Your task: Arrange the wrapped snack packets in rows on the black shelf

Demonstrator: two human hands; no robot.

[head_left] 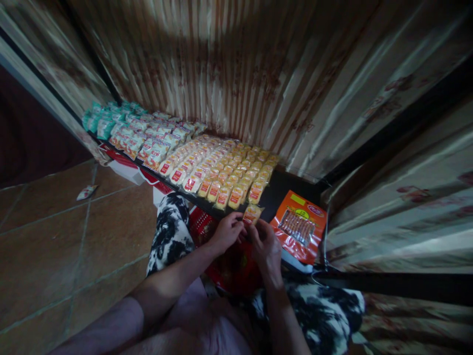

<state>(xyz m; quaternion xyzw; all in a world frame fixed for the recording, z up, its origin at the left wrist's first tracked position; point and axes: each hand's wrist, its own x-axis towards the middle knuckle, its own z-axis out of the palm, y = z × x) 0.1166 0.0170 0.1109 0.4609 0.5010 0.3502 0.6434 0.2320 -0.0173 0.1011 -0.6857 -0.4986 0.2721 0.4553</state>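
A small yellow snack packet is pinched between my two hands at the front edge of the black shelf. My left hand is closed on its left side, fingertips bunched together. From the right, my right hand grips the lower right part. Just beyond my hands stand rows of similar yellow packets, overlapping one behind another. White-wrapped packets with red labels line up to their left. An orange bag with a clear window showing thin sticks lies right of my right hand.
Farther left on the shelf sit pale blue-and-orange snack bags and green bags. A red basket is between my knees, partly hidden by my arms. Pleated curtains hang behind. A small wrapper lies on the tiled floor.
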